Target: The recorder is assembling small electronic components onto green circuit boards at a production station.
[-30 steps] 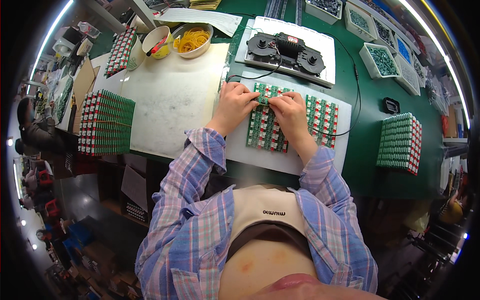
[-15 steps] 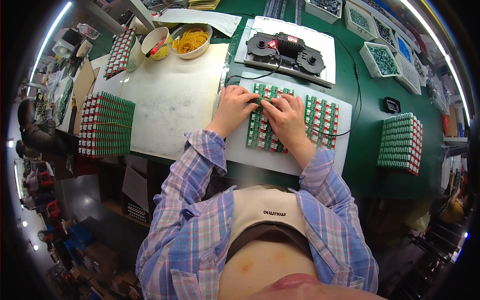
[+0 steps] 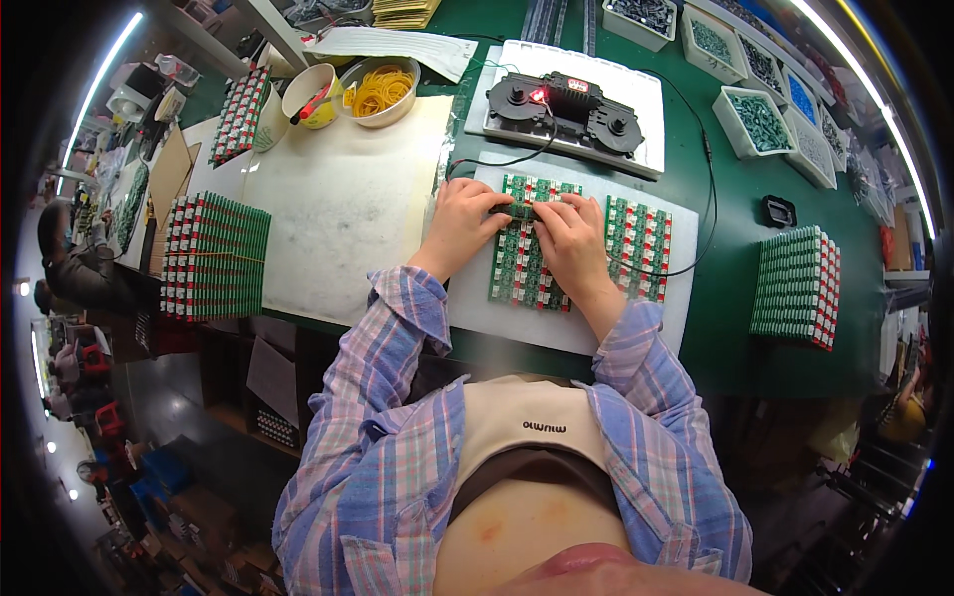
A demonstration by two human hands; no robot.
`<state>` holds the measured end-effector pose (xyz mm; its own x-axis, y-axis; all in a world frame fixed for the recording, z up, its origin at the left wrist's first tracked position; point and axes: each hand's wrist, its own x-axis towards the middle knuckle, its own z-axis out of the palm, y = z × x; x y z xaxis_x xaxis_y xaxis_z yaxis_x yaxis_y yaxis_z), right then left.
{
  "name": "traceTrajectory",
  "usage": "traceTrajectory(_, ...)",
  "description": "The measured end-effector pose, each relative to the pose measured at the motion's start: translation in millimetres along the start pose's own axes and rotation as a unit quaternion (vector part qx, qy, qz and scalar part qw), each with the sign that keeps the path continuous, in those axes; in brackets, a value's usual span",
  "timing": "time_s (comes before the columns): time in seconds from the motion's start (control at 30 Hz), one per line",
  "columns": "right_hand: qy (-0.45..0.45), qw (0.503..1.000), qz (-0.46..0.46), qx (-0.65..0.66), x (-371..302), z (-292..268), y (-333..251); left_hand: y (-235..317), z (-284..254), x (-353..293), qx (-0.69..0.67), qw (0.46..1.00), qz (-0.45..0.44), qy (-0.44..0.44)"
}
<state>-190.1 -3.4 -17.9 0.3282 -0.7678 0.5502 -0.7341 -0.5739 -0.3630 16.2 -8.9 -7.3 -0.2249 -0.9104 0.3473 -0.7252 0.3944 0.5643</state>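
Observation:
My left hand (image 3: 463, 221) and my right hand (image 3: 573, 238) meet over the left circuit board panel (image 3: 532, 268), a green sheet with rows of white and red parts. Between them is a small dark strip-like piece (image 3: 520, 212), pinched at its two ends by my closed fingertips. Its exact kind is too small to make out. Beside my right wrist a second green panel (image 3: 651, 223) lies on the same pale foam mat (image 3: 636, 328). My hands cover part of the left panel's upper end.
Beyond the mat, a black device with two round knobs and a red light (image 3: 571, 109) rests on white foam, its cable looping right. Stacked boards stand left (image 3: 214, 258) and right (image 3: 795, 288). A bowl of yellow rubber bands (image 3: 383, 92) and parts bins (image 3: 755, 121) sit farther back.
My right fingertips have shifted slightly right, away from the left ones, so more of the dark piece shows between them. The whole view has tilted a little; the panels stay on the mat.

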Motion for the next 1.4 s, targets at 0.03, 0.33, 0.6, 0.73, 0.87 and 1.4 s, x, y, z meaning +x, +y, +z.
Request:
traceTrajectory(0.03, -0.003, 1.000, 0.002, 0.005, -0.5, 0.3, 0.6, 0.0, 0.0, 0.1, -0.002, 1.000, 0.001, 0.001)
traceTrajectory(0.33, 0.003, 1.000, -0.006, 0.014, 1.2, -2.3, -1.0, 2.9, -0.3, 1.1, -0.001, 1.000, -0.008, 0.008)
traceTrajectory(0.6, 0.006, 1.000, -0.013, 0.004, 1.4, -2.9, -2.3, 0.4, 0.9, 0.1, 0.008, 1.000, 0.007, 0.008)
traceTrajectory(0.73, 0.004, 1.000, -0.019, -0.018, 2.0, -3.8, -5.0, 1.1, 1.0, 0.5, 0.017, 1.000, 0.001, 0.003)
traceTrajectory(0.87, -0.001, 0.994, -0.054, -0.092, 7.7, -7.3, -6.6, -0.4, -1.9, 4.2, 0.052, 0.998, 0.024, -0.007)
traceTrajectory(1.4, 0.035, 0.999, -0.005, 0.016, 23.3, -5.7, 2.8, 2.0, -6.9, 19.2, 0.085, 0.992, 0.077, 0.053)
